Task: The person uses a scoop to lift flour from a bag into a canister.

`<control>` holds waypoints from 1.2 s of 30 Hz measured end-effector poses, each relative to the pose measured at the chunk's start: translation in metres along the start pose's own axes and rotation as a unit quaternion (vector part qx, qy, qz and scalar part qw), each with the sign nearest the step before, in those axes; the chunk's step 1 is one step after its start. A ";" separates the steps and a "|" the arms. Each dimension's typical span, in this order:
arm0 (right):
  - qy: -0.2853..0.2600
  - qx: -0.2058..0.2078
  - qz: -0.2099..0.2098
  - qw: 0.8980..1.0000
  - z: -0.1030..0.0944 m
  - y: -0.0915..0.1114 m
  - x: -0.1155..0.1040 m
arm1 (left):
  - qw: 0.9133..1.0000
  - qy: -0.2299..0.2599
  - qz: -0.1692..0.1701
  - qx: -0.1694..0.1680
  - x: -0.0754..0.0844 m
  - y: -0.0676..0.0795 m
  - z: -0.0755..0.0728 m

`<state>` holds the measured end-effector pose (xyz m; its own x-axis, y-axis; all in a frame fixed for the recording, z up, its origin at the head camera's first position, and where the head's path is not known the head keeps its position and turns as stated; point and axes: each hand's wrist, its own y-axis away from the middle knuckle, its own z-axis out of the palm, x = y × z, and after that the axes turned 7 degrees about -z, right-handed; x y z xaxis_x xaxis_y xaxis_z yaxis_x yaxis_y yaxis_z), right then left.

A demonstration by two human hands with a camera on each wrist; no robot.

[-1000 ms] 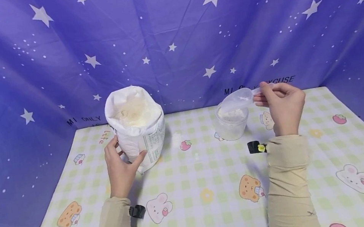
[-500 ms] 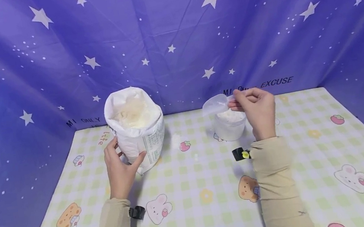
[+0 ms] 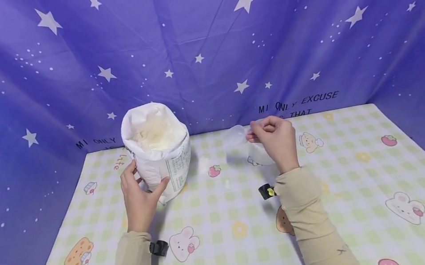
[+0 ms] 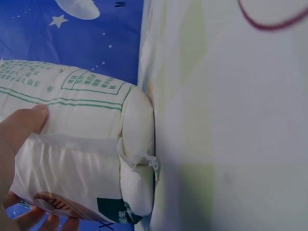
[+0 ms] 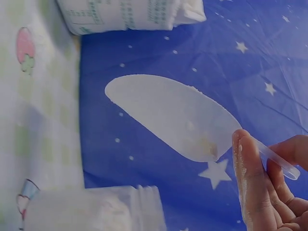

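A white cloth bag (image 3: 179,161) of pale flour (image 3: 154,133) stands upright with its mouth rolled open, left of centre in the head view. My left hand (image 3: 140,200) holds its lower side, thumb (image 4: 30,118) on the printed front and fingers round the edge. My right hand (image 3: 278,144) pinches the handle of a translucent plastic scoop (image 5: 168,113) above the table. Only a little residue shows in the scoop's bowl. Beneath that hand stands a clear tub (image 3: 259,155) with white powder, partly hidden by the hand in the head view.
A checked cloth (image 3: 227,247) with cartoon prints covers the table. Some spilled white powder (image 3: 202,165) lies between bag and tub. A purple star-patterned curtain (image 3: 199,31) hangs close behind the table's far edge.
The right hand has moved left with the scoop, from the tub's right side across its top; the scoop now reaches out left of the tub. The left hand and bag stay put.
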<state>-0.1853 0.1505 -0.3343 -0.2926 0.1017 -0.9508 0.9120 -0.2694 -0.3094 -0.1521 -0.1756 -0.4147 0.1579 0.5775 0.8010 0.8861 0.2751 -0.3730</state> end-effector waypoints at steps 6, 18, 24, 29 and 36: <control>0.021 -0.021 -0.001 1.000 0.011 0.004 0.009 | 1.000 -0.001 0.001 0.001 -0.001 -0.001 0.001; 0.075 -0.051 0.002 0.996 0.029 0.012 0.027 | 1.000 0.001 0.001 0.002 -0.002 -0.001 0.004; 0.084 -0.071 0.031 0.993 0.033 0.014 0.030 | 1.000 -0.003 0.003 0.003 -0.001 -0.002 0.003; 0.116 -0.083 0.048 0.989 0.033 0.017 0.025 | 1.000 -0.004 0.003 0.002 -0.001 -0.002 0.001; 0.234 -0.136 0.043 0.962 0.029 0.023 0.022 | 1.000 -0.006 0.003 0.002 -0.001 -0.002 0.000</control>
<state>-0.1793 0.1190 -0.3629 -0.1082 0.5278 -0.8424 0.9871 -0.0432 -0.1539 -0.1539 -0.1766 -0.4149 0.1573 0.5885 0.7931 0.8838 0.2744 -0.3789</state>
